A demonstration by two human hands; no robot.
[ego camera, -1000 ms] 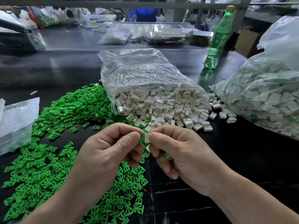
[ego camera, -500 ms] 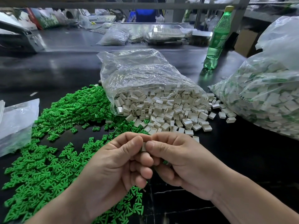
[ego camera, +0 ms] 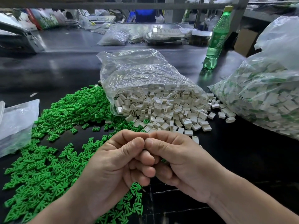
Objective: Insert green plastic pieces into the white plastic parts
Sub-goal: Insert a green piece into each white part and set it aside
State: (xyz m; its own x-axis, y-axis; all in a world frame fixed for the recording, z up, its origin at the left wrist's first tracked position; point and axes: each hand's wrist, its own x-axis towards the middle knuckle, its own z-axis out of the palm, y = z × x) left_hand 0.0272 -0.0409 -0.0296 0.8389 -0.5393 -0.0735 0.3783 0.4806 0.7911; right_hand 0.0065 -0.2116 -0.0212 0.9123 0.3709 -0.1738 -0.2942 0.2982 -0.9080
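My left hand (ego camera: 118, 160) and my right hand (ego camera: 179, 159) are pressed together low in the middle, thumb tips touching, fingers curled. What they pinch is hidden between the fingertips. A sliver of green (ego camera: 164, 160) shows under my right fingers. A wide spread of loose green plastic pieces (ego camera: 53, 143) lies on the black table to the left and under my left wrist. White plastic parts (ego camera: 163, 110) spill from an open clear bag (ego camera: 137, 73) just beyond my hands.
A big clear bag of white parts with green inside (ego camera: 265, 97) sits at the right. A green drink bottle (ego camera: 216, 39) stands behind it. A flat plastic bag (ego camera: 16, 123) lies at the left edge. More bags and clutter fill the far bench.
A second ago a green piece and a white part showed between my thumbs. My hands have since closed tighter together and dropped slightly, and the pieces are now covered by my fingers.
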